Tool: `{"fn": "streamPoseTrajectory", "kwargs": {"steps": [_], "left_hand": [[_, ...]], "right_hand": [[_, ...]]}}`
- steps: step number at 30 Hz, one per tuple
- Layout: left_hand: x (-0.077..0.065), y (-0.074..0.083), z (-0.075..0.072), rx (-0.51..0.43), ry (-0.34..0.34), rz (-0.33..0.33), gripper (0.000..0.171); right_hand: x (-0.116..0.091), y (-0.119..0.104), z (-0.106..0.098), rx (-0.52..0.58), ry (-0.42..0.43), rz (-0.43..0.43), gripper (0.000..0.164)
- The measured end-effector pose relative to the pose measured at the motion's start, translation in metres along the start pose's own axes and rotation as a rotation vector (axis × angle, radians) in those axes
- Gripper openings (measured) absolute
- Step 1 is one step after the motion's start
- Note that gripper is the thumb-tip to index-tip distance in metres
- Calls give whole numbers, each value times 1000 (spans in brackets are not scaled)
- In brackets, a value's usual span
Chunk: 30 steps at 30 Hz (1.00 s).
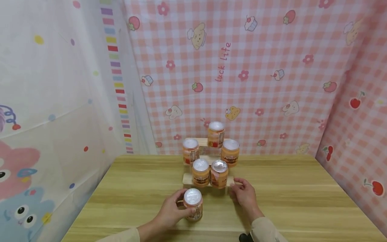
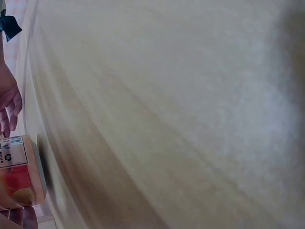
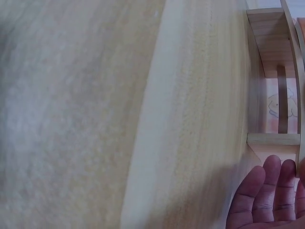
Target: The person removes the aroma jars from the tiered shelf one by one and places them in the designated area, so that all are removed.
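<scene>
As the left hand (image 1: 170, 209) grips a can (image 1: 193, 201) before the rack (image 1: 187, 179), I'd expect stiff, slick sides, best clasped mid-height; the right hand (image 1: 245, 195) touches the rack's end, whether pinching I cannot tell.

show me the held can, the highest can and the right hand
held can (image 1: 198, 208): head view, side below lid
highest can (image 1: 216, 135): head view, middle of its side
right hand (image 1: 245, 195): head view, its back
</scene>
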<state>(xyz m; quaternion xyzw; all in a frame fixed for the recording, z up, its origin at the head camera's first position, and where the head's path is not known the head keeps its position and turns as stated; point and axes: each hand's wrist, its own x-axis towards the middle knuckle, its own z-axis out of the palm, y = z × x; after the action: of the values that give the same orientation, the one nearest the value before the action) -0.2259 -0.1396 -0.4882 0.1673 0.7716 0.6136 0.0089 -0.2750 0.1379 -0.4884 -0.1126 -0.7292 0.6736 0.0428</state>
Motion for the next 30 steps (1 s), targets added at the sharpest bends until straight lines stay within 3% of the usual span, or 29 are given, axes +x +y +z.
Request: {"fn": "streamPoseTrajectory", "kwargs": {"steps": [14, 22, 30], "left_hand": [[6, -3, -6, 19, -57, -10, 75], [12, 6, -14, 42, -23, -7, 75], [22, 21, -22, 26, 66, 22, 65]], "right_hand": [[2, 0, -1, -15, 24, -1, 31], [2, 1, 0, -10, 25, 3, 31], [0, -2, 1, 5, 22, -2, 31]]}}
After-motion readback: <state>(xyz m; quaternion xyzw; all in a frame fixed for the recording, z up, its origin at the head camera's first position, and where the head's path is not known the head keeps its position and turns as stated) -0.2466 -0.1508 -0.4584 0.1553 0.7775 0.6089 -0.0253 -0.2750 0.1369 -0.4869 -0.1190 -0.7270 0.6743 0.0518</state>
